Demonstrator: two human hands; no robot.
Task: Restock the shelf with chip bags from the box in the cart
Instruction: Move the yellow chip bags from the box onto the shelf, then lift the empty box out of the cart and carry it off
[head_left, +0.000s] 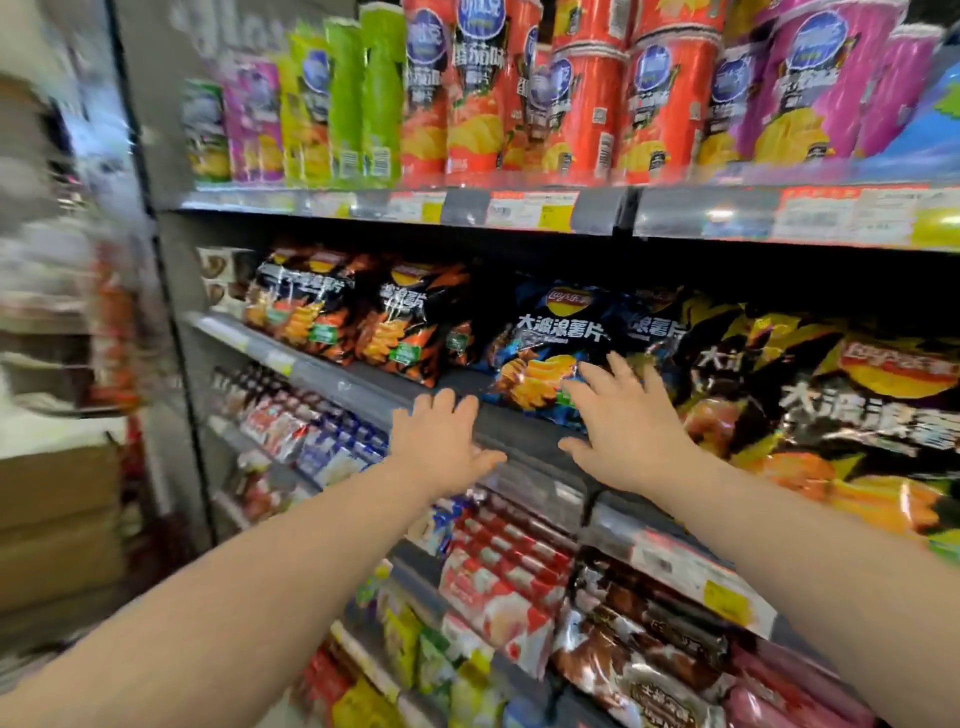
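A blue chip bag (550, 338) stands on the middle shelf (363, 387), between orange-and-black chip bags (395, 322) on its left and yellow-and-black chip bags (810, 395) on its right. My right hand (623, 426) is open, fingers spread, with the fingertips at the lower right corner of the blue bag. My left hand (441, 441) is open too, palm down over the shelf's front edge, just left of and below that bag. Neither hand holds anything. The cart and its box are out of view.
Tall chip cans (587, 93) fill the shelf above. Packets of snacks (498, 577) crowd the lower shelves. The shelf unit's grey side post (150, 249) runs down the left. Cardboard boxes (57, 519) sit blurred at the far left.
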